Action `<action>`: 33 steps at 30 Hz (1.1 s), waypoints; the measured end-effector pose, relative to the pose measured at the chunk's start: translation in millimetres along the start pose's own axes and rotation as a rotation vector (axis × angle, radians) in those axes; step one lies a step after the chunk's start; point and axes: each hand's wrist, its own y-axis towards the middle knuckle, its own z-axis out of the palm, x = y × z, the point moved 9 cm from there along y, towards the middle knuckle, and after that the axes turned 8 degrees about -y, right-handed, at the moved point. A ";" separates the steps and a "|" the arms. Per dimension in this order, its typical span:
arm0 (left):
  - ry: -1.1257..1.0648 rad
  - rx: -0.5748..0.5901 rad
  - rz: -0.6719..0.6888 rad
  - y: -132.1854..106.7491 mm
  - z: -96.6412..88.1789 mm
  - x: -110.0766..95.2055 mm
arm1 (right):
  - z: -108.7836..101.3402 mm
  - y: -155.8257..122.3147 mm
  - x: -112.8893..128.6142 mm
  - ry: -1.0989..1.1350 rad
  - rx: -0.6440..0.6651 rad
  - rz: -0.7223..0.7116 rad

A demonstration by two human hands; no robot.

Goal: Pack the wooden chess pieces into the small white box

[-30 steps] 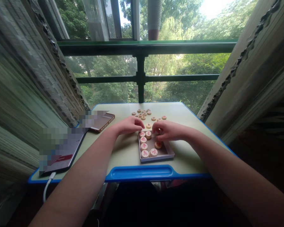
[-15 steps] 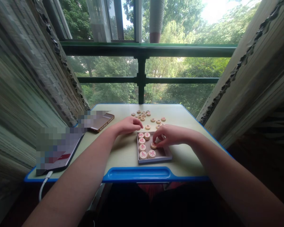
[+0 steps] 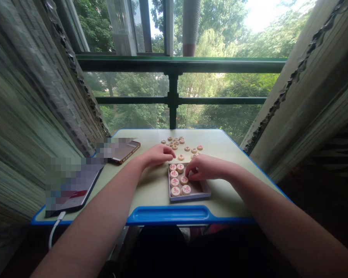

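Observation:
A shallow open box (image 3: 191, 198) lies near the table's front edge, with round wooden Chinese chess pieces bearing red characters inside. Along its left wall stands a column of pieces, such as one piece (image 3: 174, 182). My right hand (image 3: 207, 166) reaches over the box from the right, its curled fingers at the edge of a Chinese chess piece (image 3: 184, 180) in the second column. Parts of those fingertips are hidden. My left hand (image 3: 158, 154) is just beyond the box's far left corner, fingers loosely extended and apart, holding nothing.
Several loose pieces (image 3: 187, 148) are scattered on the table (image 3: 145, 185) beyond the box. A brown box lid or tray (image 3: 127, 152) and a partly blurred tablet-like device (image 3: 78, 195) with a white cable (image 3: 55, 226) are on the left. A green railing (image 3: 174, 63) and window stand behind.
My right hand has moved slightly left, and the piece at its fingertips has shifted left beside the first column. My left hand has stayed nearly still. The view has tilted slightly.

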 end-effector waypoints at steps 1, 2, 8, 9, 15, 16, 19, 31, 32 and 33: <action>0.001 0.001 0.003 0.2 0.1 -0.2 | -0.9 -0.2 1.1 -0.001 -0.003 -0.007; 0.004 0.002 0.005 0.4 0.1 -0.4 | -1.9 -0.5 2.1 0.000 -0.007 -0.015; 0.020 0.011 0.007 0.5 0.7 -0.7 | -2.5 -1.3 4.4 0.040 -0.010 -0.034; 0.018 0.011 0.006 0.3 0.8 -0.8 | -1.8 -1.0 4.8 0.048 -0.009 -0.038; -0.001 0.005 0.004 -0.6 0.8 -1.2 | 1.5 1.0 8.3 0.083 -0.005 -0.088; -0.002 0.005 0.001 -0.6 0.8 -0.9 | 1.6 1.1 8.3 0.086 -0.005 -0.092; 0.002 0.004 -0.003 -0.2 0.6 0.0 | 1.5 1.3 8.0 0.089 -0.008 -0.100; -0.020 0.017 -0.002 0.4 1.3 0.5 | -3.8 -1.9 12.2 0.112 -0.010 -0.097; -0.022 0.019 0.001 0.5 1.5 0.7 | -3.6 -2.9 13.9 0.127 0.003 -0.108; -0.023 0.021 0.002 0.7 1.7 1.1 | -3.1 -3.9 15.9 0.146 0.021 -0.121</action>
